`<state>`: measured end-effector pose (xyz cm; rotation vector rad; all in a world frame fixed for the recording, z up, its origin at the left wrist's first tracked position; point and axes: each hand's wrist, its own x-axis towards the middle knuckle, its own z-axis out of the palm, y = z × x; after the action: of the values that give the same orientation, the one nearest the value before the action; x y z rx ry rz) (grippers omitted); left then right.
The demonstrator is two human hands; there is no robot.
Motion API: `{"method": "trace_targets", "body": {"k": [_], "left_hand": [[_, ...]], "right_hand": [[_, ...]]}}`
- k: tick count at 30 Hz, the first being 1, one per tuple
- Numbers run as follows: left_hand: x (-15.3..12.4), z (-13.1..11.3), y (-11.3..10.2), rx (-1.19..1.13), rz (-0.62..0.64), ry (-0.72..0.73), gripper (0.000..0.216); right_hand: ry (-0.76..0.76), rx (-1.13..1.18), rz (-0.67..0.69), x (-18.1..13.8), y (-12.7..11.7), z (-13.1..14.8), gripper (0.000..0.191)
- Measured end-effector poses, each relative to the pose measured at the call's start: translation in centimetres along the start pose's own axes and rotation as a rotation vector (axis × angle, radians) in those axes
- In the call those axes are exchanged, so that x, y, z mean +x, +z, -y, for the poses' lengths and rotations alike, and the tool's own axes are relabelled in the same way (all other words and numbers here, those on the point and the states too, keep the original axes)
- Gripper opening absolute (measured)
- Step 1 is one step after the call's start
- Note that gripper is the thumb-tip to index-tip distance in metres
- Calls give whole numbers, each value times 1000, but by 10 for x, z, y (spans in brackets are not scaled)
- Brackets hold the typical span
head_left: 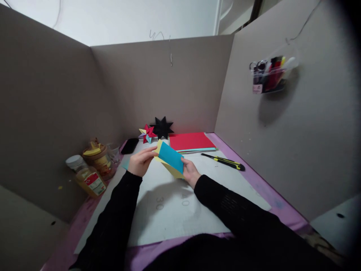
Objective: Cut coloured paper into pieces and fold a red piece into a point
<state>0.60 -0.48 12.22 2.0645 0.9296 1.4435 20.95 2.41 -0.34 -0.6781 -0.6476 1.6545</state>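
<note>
Between my two hands, a blue and yellow folded paper [171,156] is held up above the white board [166,222]. Its blue face is toward me, and yellow shows along the left end and underneath. My left hand [141,161] pinches the yellow left end with fingers closed. At the right end my right hand [191,171] grips the paper, thumb on the blue face and the other fingers mostly hidden behind. A light blue piece [125,162] lies partly hidden beside my left hand. Behind the held paper lies a stack of coloured paper with a red sheet [193,141] on top.
A yellow and black cutter knife [224,162] lies at right. Folded stars, one multicoloured [147,134] and one black [163,127], stand at the back near a black phone [129,146]. A glue jar [89,178] leans at left. A tool holder [272,75] hangs on the right panel.
</note>
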Motion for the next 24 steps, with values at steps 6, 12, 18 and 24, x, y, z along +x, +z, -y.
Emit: {"method": "trace_targets", "body": {"k": [6,12,18,24], "left_hand": [[0,7,-23,-3,-29,-26,11],[-22,73,-16,-326,-145,-517,33],[-24,93,-13,-614,-486,-591,27],[-26,93,-2,-1125,-455,-733,10]], "right_hand": [[-145,-30,-64,-3,1,12,35],[-349,-47,5,-3,3,32,40],[-377,16,-173,6,-24,52,29],[-112,-99,33,-7,-10,31,19]]}}
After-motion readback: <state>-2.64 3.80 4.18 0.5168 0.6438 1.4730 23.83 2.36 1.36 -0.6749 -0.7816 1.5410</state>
